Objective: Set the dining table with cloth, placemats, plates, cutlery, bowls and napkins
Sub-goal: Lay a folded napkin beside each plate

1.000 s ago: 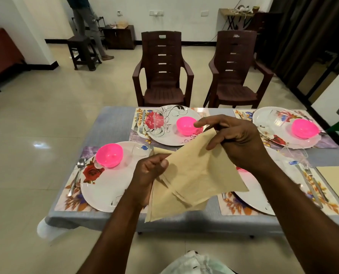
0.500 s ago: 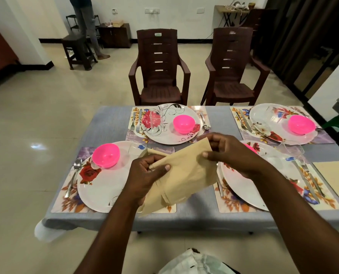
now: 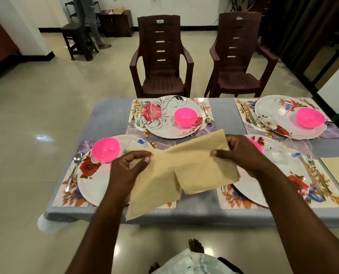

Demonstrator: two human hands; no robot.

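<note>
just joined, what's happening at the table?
A person is setting a four-place dining table. Both hands hold beige napkins over the near edge: the left hand pinches one end, the right hand grips the other end of the beige napkins. Each placemat already has a plate, a pink bowl and cutlery. One folded napkin lies at the near right setting.

chairs (image 3: 161, 56) at far edge | stool (image 3: 78, 39) | cabinet (image 3: 117, 23)
</note>
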